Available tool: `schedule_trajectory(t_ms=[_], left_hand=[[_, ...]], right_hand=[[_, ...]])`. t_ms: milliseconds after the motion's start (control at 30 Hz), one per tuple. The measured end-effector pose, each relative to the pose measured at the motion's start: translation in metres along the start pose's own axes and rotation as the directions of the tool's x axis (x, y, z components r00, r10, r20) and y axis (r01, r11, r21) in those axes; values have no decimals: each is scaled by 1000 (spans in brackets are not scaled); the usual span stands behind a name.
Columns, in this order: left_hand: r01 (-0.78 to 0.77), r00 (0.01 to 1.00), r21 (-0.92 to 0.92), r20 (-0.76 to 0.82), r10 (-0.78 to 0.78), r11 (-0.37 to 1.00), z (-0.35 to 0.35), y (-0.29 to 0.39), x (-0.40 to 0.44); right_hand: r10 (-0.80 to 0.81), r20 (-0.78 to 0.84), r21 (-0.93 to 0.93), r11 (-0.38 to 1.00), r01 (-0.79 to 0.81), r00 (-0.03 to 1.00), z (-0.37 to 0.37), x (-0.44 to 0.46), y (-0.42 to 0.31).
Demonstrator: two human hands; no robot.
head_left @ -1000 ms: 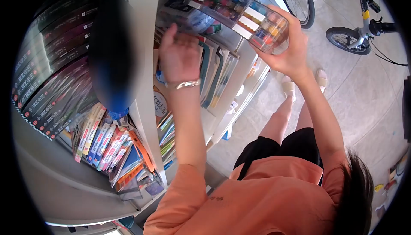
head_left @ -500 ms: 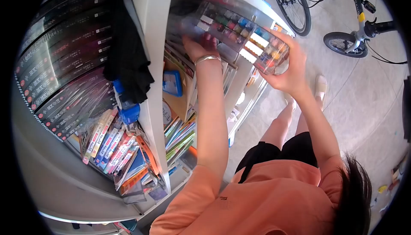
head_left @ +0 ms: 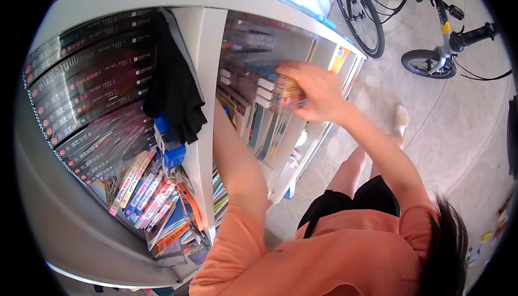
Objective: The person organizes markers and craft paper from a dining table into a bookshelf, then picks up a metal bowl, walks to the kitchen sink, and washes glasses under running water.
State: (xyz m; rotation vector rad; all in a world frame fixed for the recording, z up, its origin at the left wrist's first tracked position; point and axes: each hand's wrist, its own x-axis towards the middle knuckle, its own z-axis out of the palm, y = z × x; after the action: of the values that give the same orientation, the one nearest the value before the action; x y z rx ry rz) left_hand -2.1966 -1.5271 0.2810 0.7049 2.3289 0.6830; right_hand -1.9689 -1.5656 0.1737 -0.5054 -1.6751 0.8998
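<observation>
My right hand [head_left: 321, 91] grips the near end of a clear compartment box [head_left: 265, 92] filled with small colourful pieces. White strips show between its sections. The box is partly inside the upper part of the open shelf section and smeared by motion. My left arm reaches into the same section behind the white divider [head_left: 208, 53], and my left hand is hidden there. Upright books and folders [head_left: 261, 129] stand below the box. Behind it, further clear cases [head_left: 253, 40] lie stacked, blurred.
Left of the divider are stacked dark boxed volumes [head_left: 97, 75], a hanging black cloth [head_left: 175, 80], a blue plastic item [head_left: 170, 148] and several small colourful packs [head_left: 140, 188]. Bicycles [head_left: 445, 42] stand on the grey floor at upper right.
The clear box has moved left and deeper into the shelf with my right hand. My left hand has gone out of sight behind the divider. The view has shifted slightly.
</observation>
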Motion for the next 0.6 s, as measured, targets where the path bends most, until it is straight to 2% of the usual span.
schedule_trajectory(t_ms=[33, 133, 167, 267, 300, 367, 433, 467, 500, 533, 567, 600], left_hand=[[-10, 1000, 38, 6, 10, 999, 0, 7, -5], [-208, 974, 183, 125, 187, 961, -2, 16, 15], [-235, 956, 236, 229, 181, 943, -10, 14, 41], [-230, 948, 215, 268, 169, 949, -12, -25, 94], [-377, 912, 489, 49, 407, 787, -8, -48, 105], [-399, 748, 740, -79, 659, 541, 5, -43, 85], [-318, 859, 529, -191, 475, 787, 23, -1, -7], [-319, 861, 530, -184, 474, 786, 27, -6, -16], [-417, 801, 358, -288, 524, 835, 29, -13, -23], [-512, 739, 184, -404, 539, 839, 29, -17, -33], [-475, 778, 234, -339, 529, 849, 26, -19, -44], [-470, 781, 233, -340, 524, 852, 31, -27, -45]], right_hand=[[-14, -39, 29, 999, 16, 999, 12, 4, 2], [28, -19, 22, 999, -27, 999, 37, 13, 4], [57, -33, 26, 998, -56, 998, 44, 16, 5], [89, -28, 28, 996, -89, 996, 65, 24, 16], [99, -31, 27, 995, -98, 995, 73, 25, 19], [118, 9, 44, 992, -119, 993, 87, 29, 27], [76, -18, 27, 997, -75, 997, 97, 37, 35], [29, -36, 22, 999, -28, 999, 101, 39, 37], [29, 7, -74, 997, -28, 1000, 100, 41, 35], [36, 11, -68, 997, -35, 999, 104, 42, 37], [48, 0, -138, 989, -48, 999, 107, 43, 40], [55, -13, -213, 975, -56, 998, 109, 45, 44]])
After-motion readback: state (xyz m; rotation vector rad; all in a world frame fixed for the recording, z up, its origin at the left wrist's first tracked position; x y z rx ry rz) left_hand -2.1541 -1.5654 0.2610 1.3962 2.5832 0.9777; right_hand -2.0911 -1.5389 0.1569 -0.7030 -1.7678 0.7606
